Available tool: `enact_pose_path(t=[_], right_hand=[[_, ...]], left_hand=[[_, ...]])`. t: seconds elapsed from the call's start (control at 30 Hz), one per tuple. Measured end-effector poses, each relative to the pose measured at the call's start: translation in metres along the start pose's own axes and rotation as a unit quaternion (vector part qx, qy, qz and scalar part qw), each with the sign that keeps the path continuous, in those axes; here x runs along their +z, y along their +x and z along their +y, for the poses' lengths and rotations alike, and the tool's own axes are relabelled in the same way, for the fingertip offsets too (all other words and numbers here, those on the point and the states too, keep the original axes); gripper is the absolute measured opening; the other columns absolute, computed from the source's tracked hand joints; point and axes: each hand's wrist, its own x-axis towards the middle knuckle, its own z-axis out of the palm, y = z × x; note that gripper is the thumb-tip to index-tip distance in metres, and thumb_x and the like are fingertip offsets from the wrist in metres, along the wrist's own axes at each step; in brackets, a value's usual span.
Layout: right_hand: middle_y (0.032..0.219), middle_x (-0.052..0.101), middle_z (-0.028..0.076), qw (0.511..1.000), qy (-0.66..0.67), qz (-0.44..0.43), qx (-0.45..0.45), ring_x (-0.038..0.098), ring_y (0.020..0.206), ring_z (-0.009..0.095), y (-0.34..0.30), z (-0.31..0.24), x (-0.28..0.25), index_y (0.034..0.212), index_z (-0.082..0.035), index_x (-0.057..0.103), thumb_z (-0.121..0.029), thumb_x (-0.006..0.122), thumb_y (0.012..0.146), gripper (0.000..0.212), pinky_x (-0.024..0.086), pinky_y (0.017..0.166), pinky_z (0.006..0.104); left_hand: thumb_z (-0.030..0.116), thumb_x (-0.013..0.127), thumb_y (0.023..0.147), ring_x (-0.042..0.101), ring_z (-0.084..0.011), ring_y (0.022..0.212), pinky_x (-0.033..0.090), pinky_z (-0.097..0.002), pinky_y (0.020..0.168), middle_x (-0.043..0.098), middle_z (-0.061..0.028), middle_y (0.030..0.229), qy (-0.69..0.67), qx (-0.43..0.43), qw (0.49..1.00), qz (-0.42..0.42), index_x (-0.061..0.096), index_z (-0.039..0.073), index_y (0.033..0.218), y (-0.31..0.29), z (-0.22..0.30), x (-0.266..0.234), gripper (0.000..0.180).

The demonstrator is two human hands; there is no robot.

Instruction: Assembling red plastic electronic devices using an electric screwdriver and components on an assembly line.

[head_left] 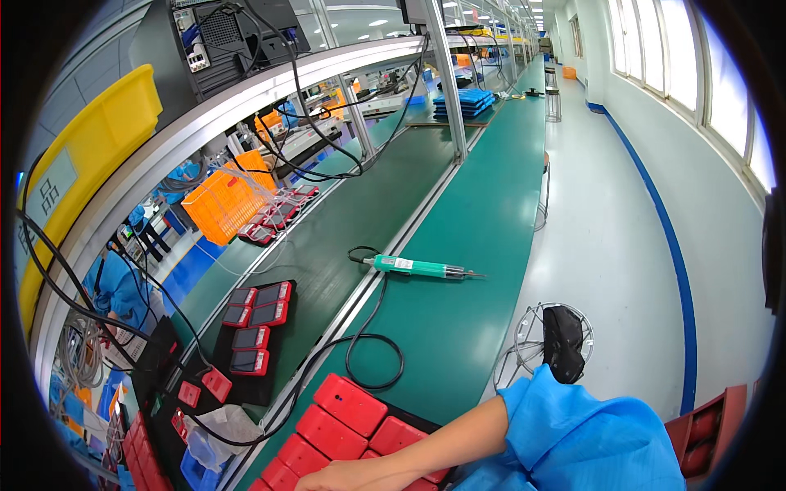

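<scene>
From the lower right my right arm, in a blue sleeve, reaches across to the left. My right hand (344, 477) is at the bottom edge, over a group of red rectangular casings (332, 432) set side by side on a black tray (407, 416). Its fingers are cut off by the frame, so their hold is hidden. My left hand is out of the picture. Farther up the green bench lies a teal electric screwdriver (417, 268), its bit pointing right and its black cord (401, 360) looping back toward the casings.
Red devices with dark screens (260, 315) sit on the sunken strip, left of a metal rail. An orange crate (228, 203) and yellow bin (90, 155) stand farther left. A metal post (444, 82) rises from the bench. A round stool (528, 335) stands in the aisle.
</scene>
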Motion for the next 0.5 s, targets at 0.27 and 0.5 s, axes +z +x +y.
enact_pose_path(t=[0.27,0.5], right_hand=[[0.083,0.059,0.003,0.948,0.216,0.234,0.014,0.054,0.079,0.007,-0.014,0.043,-0.005,0.102,-0.003,0.051,-0.007,0.054,0.084,0.018,0.045,0.068,0.0217],[0.076,0.060,0.007,0.924,0.171,0.342,-0.017,0.057,0.068,0.008,-0.039,0.023,-0.012,0.106,-0.004,0.040,0.001,0.053,0.082,0.028,0.046,0.057,0.0223]], left_hand=[[0.035,0.044,0.090,0.054,-0.0224,0.092,0.048,-0.0341,0.076,0.052,-0.0126,0.105,-0.256,0.086,0.960,0.078,0.040,-0.002,0.117,0.005,-0.031,0.035,0.046],[0.017,0.048,0.090,0.061,-0.0169,0.076,0.047,-0.0259,0.068,0.064,-0.0121,0.083,-0.145,0.018,0.989,-0.018,0.058,-0.003,0.088,0.027,-0.027,0.098,0.023]])
